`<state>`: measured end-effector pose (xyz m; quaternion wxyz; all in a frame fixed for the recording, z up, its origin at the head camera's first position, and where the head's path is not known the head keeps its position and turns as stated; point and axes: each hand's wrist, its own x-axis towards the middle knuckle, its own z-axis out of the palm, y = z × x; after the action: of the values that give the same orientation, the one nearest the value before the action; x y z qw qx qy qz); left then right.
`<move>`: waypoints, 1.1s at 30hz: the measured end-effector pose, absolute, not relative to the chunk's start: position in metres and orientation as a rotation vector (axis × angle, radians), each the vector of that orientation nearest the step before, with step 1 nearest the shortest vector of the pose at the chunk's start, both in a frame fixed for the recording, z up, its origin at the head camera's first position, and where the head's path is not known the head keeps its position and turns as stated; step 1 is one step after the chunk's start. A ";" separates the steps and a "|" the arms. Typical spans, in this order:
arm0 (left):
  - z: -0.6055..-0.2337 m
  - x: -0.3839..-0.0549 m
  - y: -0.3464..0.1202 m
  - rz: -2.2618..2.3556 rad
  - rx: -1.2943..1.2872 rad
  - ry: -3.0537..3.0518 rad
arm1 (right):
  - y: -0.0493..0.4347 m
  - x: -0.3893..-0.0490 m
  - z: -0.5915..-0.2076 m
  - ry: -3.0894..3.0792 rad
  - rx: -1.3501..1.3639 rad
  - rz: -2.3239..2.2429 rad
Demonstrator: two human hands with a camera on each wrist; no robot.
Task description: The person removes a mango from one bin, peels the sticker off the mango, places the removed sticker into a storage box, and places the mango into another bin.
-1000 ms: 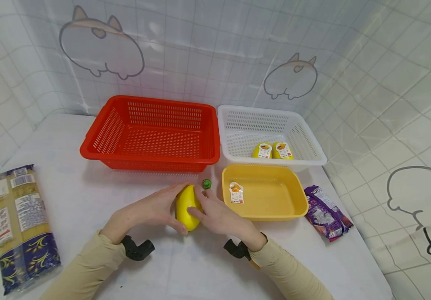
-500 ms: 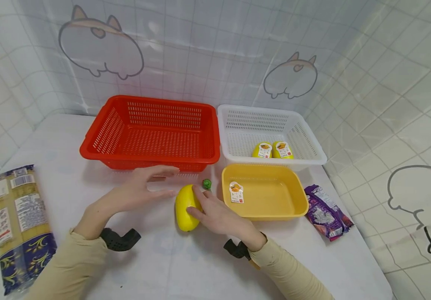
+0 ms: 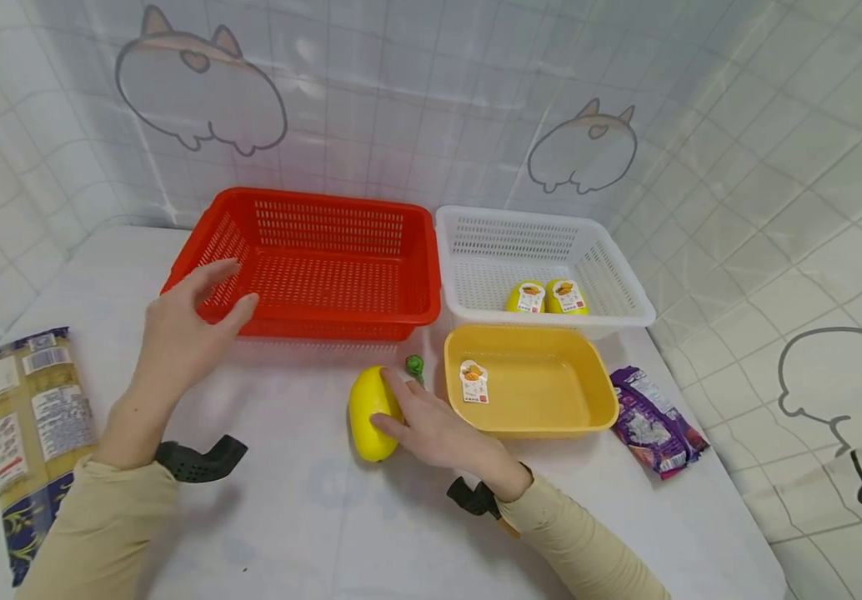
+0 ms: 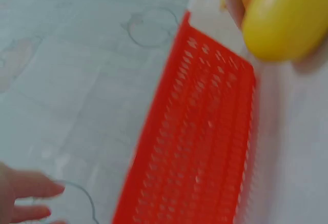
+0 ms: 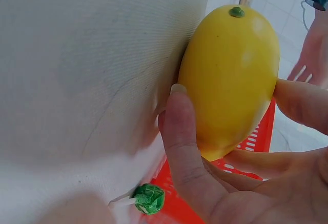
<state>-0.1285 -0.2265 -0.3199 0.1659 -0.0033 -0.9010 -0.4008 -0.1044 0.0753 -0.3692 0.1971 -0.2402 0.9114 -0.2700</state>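
My right hand [image 3: 438, 427] holds a smooth yellow mango [image 3: 371, 417] on the white table, its fingers over the top and right side. In the right wrist view the thumb and fingers wrap the mango [image 5: 230, 70], which has a small green stem end. My left hand [image 3: 185, 333] is raised with parted, slightly bent fingers at the front left corner of the red basket [image 3: 341, 321], touching nothing; the left wrist view shows its fingertips [image 4: 38, 188] at the edge. A green-wrapped lollipop [image 5: 149, 198] lies close by the right fingers.
Behind on the right stands a white basket [image 3: 491, 212] with two yellow fruits [image 3: 527, 297] bearing mango stickers. A yellow tub [image 3: 536, 392] sits before it. A purple snack packet [image 3: 656, 423] lies at the right, a long pasta packet [image 3: 41, 417] at the left.
My left hand has let go of the mango and moved up and left to the red basket's corner. The right hand has stayed on the mango, which has barely moved.
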 end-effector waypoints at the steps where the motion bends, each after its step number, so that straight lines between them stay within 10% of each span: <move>1: -0.321 -0.130 -0.230 -1.124 0.034 -2.559 | 0.075 -0.104 -0.369 2.552 -0.674 -0.756; 33: -0.352 -0.158 -0.250 -1.726 0.725 -2.285 | 0.072 -0.102 -0.369 2.483 -0.706 -0.860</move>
<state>-0.1585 -0.2500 -0.3524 0.0935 0.2444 -0.7702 -0.5817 -0.1022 0.0720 -0.3688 0.2089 -0.2539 0.8923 -0.3092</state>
